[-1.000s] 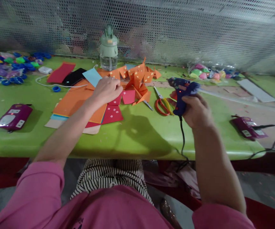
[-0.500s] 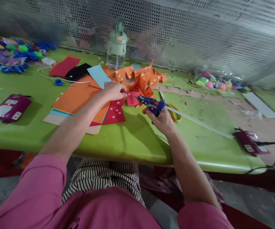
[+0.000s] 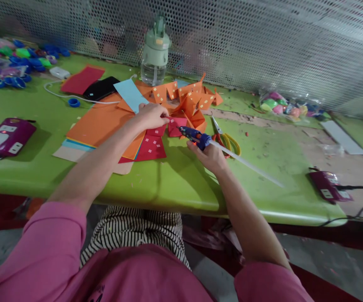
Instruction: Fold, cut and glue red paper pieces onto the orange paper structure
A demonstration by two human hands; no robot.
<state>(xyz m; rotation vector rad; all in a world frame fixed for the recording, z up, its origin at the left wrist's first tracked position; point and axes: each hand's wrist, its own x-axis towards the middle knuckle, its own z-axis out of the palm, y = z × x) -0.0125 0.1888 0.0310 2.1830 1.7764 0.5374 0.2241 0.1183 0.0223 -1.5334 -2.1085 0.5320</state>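
Observation:
My right hand (image 3: 211, 156) is wrapped round a blue glue gun (image 3: 197, 136), and a long translucent glue stick (image 3: 247, 163) juts from its back end. The nozzle points left at a piece of red paper (image 3: 175, 127) with small pale squares on it. My left hand (image 3: 152, 116) is closed, its fingertips pinched at the left edge of that red paper. Below lies more red paper (image 3: 154, 147) with pale squares. Under my left forearm is a stack of orange paper (image 3: 96, 126). Folded orange paper pieces (image 3: 189, 102) with pale squares stand just behind my hands.
Scissors (image 3: 231, 144) with yellow and red handles lie beside the glue gun. A water bottle (image 3: 154, 54) stands at the back, near a black phone (image 3: 101, 88) and light blue paper (image 3: 131, 94). Purple power boxes (image 3: 8, 136) sit at both sides. A perforated metal panel (image 3: 225, 46) rises behind.
The glue gun has tipped and shifted slightly left, its glue stick now angled more steeply toward the front. My left hand stays at the red paper. The whole view has shifted a little.

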